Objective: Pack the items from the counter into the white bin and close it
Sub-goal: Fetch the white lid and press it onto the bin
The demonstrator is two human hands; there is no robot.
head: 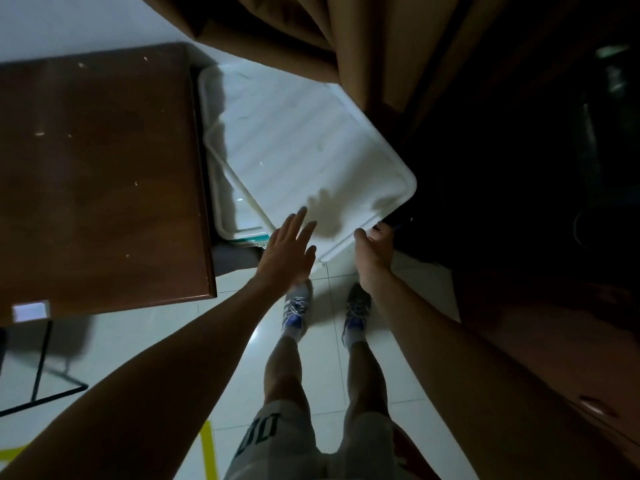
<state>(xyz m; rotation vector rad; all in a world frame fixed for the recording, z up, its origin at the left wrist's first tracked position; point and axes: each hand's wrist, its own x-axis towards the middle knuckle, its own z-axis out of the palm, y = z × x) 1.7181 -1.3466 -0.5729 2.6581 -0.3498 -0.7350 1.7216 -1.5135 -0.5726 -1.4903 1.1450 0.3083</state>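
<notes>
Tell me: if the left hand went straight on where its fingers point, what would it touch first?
Probably the white lid; the open left hand points at its near edge, though depth is unclear.

A white lid (311, 150) lies askew over the white bin (221, 209), its near corner jutting past the bin's rim. The right grip (375, 251) curls round the lid's near edge. The left grip (285, 252), fingers straight, is spread above that edge. A brown desk (104, 174) stands just left of the bin, and a brown curtain (363, 46) drapes over the bin's far side.
</notes>
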